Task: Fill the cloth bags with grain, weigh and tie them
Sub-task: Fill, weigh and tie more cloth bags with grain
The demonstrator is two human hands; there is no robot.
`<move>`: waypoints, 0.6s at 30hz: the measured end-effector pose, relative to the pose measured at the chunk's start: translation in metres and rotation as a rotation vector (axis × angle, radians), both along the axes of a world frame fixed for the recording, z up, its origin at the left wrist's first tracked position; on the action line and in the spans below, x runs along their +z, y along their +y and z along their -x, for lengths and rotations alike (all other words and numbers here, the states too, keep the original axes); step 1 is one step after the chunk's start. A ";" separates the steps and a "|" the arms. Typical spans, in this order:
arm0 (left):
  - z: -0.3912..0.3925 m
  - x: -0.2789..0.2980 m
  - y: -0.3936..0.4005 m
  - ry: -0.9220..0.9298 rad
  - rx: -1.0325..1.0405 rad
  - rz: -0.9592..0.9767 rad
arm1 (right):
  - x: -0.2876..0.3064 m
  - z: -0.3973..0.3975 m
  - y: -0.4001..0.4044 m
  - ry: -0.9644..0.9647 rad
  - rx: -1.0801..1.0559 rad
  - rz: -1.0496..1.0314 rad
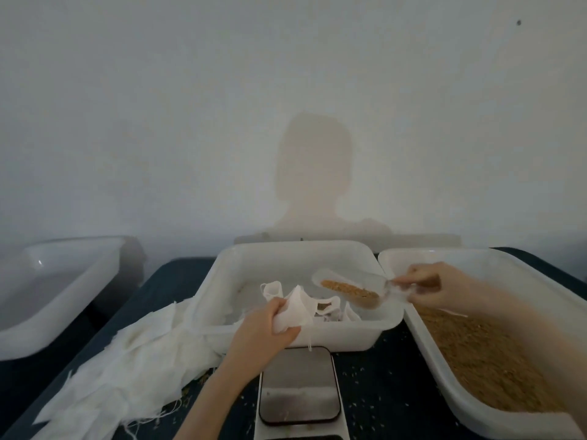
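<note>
A grain-loaded scoop (349, 289) is being held by the right hand (425, 285), its tip slanting toward the cloth bag (297, 308) being gripped by the left hand (270, 325).

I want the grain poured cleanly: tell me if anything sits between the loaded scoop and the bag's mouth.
Nothing visible does. The right hand holds the clear scoop of grain over the middle tray, its open end toward the cloth bag gripped by the left hand. Only open air shows between them.

The scale (298, 393) runs off the bottom edge, the left tub (57, 293) off the left, and the right hand (425, 285) is motion-blurred.
</note>
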State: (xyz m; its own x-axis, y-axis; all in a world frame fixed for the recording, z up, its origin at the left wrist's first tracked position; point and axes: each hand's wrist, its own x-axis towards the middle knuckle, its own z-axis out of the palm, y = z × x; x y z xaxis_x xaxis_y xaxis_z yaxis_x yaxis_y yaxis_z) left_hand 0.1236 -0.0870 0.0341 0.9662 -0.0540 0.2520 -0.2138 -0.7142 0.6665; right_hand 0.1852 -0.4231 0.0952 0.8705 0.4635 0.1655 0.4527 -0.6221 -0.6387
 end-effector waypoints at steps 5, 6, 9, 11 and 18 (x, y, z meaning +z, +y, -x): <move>0.002 0.000 0.006 -0.012 -0.015 -0.076 | 0.011 0.013 0.017 0.062 0.114 0.004; 0.003 0.000 0.007 -0.011 -0.019 -0.084 | 0.012 0.015 0.018 0.067 0.123 0.008; 0.004 0.000 0.009 -0.024 -0.014 -0.120 | 0.017 0.019 0.020 0.072 0.134 0.011; 0.005 0.001 0.009 -0.022 -0.021 -0.127 | 0.019 0.021 0.021 0.080 0.142 0.038; 0.008 0.007 -0.001 0.041 -0.115 -0.207 | 0.024 0.024 0.032 0.145 0.212 0.121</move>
